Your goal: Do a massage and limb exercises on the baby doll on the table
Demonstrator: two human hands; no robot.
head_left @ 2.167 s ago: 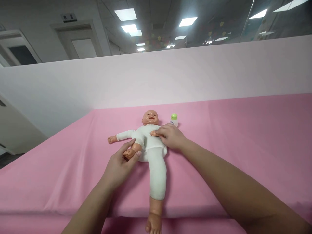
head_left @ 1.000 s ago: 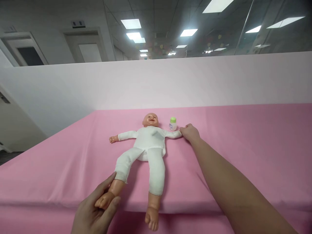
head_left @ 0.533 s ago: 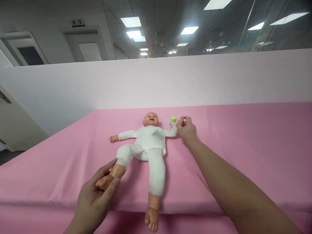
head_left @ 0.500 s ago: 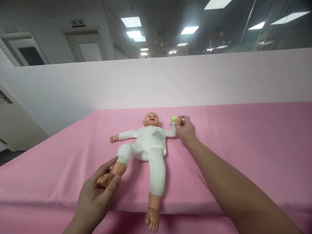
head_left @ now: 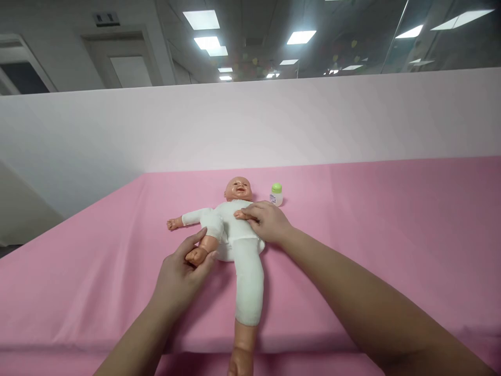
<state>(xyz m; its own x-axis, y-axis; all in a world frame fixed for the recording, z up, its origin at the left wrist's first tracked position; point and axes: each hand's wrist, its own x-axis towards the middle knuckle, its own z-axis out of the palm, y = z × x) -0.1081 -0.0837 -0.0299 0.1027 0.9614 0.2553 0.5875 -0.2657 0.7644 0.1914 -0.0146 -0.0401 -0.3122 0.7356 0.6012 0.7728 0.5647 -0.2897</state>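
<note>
A baby doll (head_left: pixel 246 277) with a white cloth body lies on its back on the pink sheet (head_left: pixel 352 209), head toward the wall. My left hand (head_left: pixel 182 274) is closed around the lower part of the doll's leg on the left, which is bent up toward its belly. My right hand (head_left: pixel 268 222) grips the doll's arm on the right, folded across the chest; the doll's hand shows by my fingertips. The doll's other leg stretches toward me, its foot cut by the lower frame edge. Its other arm lies out to the left.
A small jar with a green lid (head_left: pixel 276 195) stands on the sheet right of the doll's head. Behind runs a low white wall (head_left: pixel 250 125) with glass above it. The sheet drops over a front edge near me.
My left hand has pushed the doll's leg up toward its belly. My right hand has brought the doll's arm inward over its chest, leaving the jar in plain view.
</note>
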